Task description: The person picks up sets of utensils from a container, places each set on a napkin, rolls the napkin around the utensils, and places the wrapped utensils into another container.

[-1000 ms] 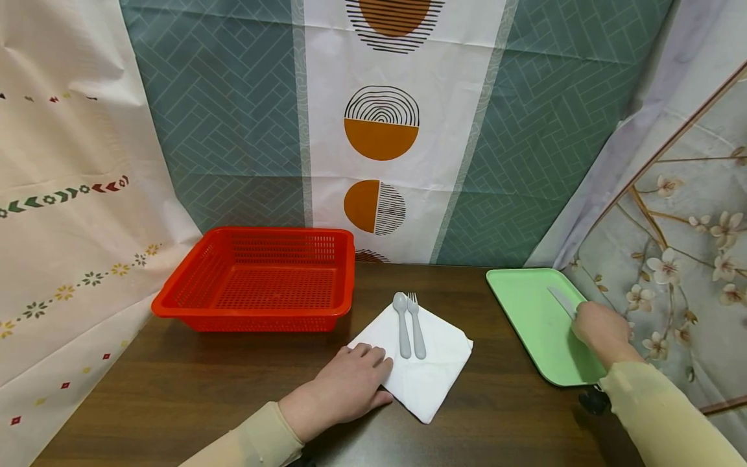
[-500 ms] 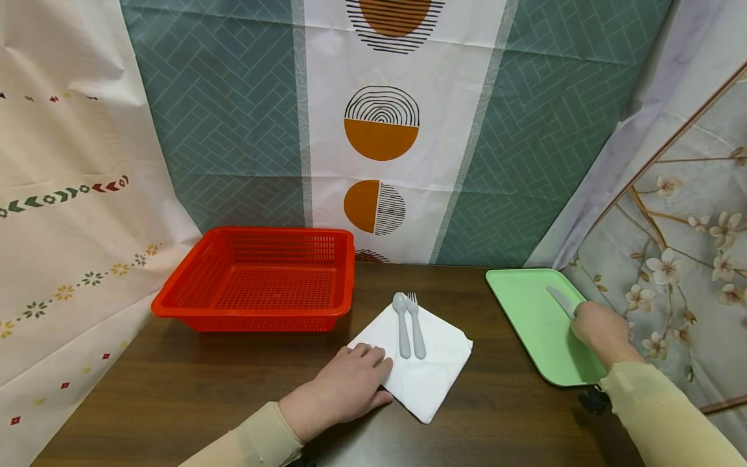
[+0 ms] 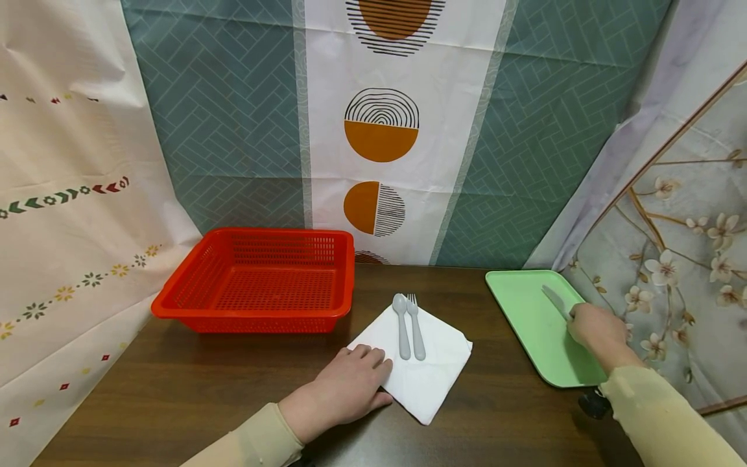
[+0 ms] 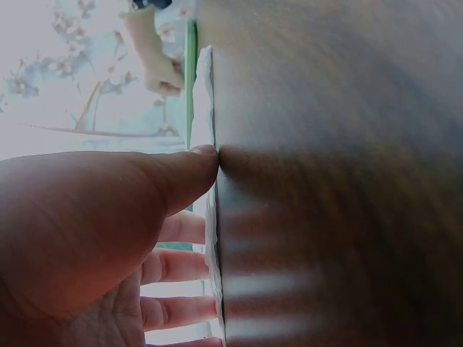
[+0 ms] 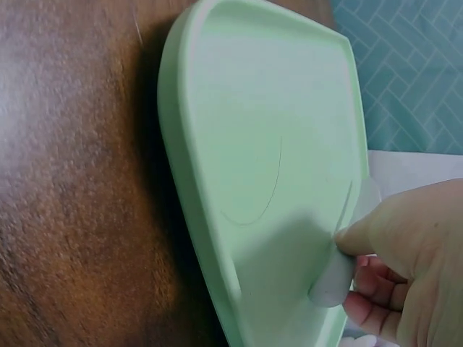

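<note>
Head view: right hand point(image 3: 598, 329) at lower right pinches the knife point(image 3: 556, 302); left hand point(image 3: 348, 387), lower centre, loosely spread, touches the napkin point(image 3: 428, 384)!

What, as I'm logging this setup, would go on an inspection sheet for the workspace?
Surface: dark wood-grain table.
Job's things: gray knife over green tray; gray spoon and gray fork side by side on white cloth; red basket at back left.
Clutter: thin curved line on the tray, hair or mark unclear.
Hands: left hand rests on the cloth's edge; right hand grips the knife.
Cables: nothing seen.
Surroundings: patterned hangings behind and at both sides.
</note>
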Demonstrator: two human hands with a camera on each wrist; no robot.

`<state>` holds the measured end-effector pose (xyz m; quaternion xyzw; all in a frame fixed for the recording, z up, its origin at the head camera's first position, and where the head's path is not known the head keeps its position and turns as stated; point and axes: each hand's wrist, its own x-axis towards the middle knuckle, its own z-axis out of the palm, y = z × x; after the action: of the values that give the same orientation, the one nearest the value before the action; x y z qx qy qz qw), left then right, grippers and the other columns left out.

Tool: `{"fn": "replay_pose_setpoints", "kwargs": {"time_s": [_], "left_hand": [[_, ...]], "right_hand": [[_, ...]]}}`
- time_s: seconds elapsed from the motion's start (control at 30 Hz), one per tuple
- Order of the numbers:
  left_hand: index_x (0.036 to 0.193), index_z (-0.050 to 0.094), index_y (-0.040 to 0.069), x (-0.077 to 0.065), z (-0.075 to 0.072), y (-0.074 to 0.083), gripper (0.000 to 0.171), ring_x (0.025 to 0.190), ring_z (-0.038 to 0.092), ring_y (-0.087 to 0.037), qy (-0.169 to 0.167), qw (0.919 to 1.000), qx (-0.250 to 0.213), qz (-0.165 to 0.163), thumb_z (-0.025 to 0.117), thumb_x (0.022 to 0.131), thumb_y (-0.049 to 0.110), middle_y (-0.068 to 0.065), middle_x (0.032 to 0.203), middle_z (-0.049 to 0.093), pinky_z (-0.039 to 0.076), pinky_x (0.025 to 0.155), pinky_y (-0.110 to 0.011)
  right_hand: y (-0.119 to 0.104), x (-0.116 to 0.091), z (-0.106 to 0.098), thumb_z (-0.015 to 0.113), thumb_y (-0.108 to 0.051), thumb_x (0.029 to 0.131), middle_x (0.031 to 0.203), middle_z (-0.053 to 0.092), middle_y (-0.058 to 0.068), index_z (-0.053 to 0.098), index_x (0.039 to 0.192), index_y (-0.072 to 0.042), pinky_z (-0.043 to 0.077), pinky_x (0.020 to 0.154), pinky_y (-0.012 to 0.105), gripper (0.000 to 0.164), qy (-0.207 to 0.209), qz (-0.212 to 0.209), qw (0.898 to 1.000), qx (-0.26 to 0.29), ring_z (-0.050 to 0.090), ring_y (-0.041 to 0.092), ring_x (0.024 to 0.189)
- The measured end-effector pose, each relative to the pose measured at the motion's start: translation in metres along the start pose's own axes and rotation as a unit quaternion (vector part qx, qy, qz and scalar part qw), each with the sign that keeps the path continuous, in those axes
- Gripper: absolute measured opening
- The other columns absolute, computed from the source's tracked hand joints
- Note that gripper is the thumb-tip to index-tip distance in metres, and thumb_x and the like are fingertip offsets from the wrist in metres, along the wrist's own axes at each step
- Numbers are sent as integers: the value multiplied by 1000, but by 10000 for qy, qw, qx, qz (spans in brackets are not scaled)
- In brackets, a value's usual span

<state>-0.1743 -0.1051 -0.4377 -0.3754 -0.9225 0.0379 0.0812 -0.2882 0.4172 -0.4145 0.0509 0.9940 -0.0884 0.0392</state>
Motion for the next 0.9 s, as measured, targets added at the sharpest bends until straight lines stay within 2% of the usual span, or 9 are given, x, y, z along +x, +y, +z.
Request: {"fn": "replay_pose_setpoints", "kwargs": {"time_s": [0.13,0.27,0.47,0.53,0.6,0.7,0.8,0.9], "left_hand": [[133,71,16,0,0,0,50,117,64,-27,2,10000,-16,-9,75,102,54,-1,127,67,56,91,-46],[135,71,16,0,0,0,51,118,64,-27,-6,10000,-10,-21,75,102,54,-1,129,67,56,91,-46],[137,71,16,1,1,0,53,119,64,-27,-53,10000,-1,-27,75,102,55,-1,130,67,56,93,-46],[137,71,16,1,1,0,53,120,64,-27,-60,10000,-3,-29,75,102,55,-1,130,67,56,93,-46],[137,71,16,1,0,1,52,119,64,-27,-60,10000,-7,-33,75,102,55,-1,130,67,56,92,-46],[137,71,16,1,0,1,52,119,64,-27,-54,10000,-13,-26,75,102,54,-1,129,67,56,92,-46],[136,71,16,1,1,0,52,119,64,-27,-63,10000,-8,-24,74,102,55,-1,129,67,56,92,-46],[136,71,16,1,3,-1,52,119,64,-26,-73,10000,-9,-36,74,102,56,0,129,66,56,93,-45]], "right_hand": [[-6,-4,2,44,-9,106,72,44,9,45,76,-15,39,67,50,30,192,-87,9998,63,46,29,67],[-14,-6,2,46,-15,107,73,47,8,47,78,-16,40,67,52,30,373,-122,9992,69,48,31,70],[-26,-8,5,50,-16,107,69,46,3,47,78,-17,38,60,45,29,698,-453,9965,4,47,26,67],[-29,-9,4,52,-15,106,72,55,7,57,84,-10,41,59,45,23,792,-563,9953,-47,50,27,67],[-33,-10,3,54,-15,106,84,68,14,67,101,-3,47,60,50,18,842,-601,9946,-87,57,29,70],[-39,-10,1,57,-15,106,109,75,25,69,126,3,53,64,58,29,883,-647,9940,-86,67,35,78],[-44,-11,2,59,-15,105,118,75,29,69,129,3,54,66,63,32,967,-715,9927,-63,72,43,87],[-49,-12,3,60,-15,105,119,75,29,70,128,4,55,69,65,31,1061,-819,9910,-51,73,48,94]]}}
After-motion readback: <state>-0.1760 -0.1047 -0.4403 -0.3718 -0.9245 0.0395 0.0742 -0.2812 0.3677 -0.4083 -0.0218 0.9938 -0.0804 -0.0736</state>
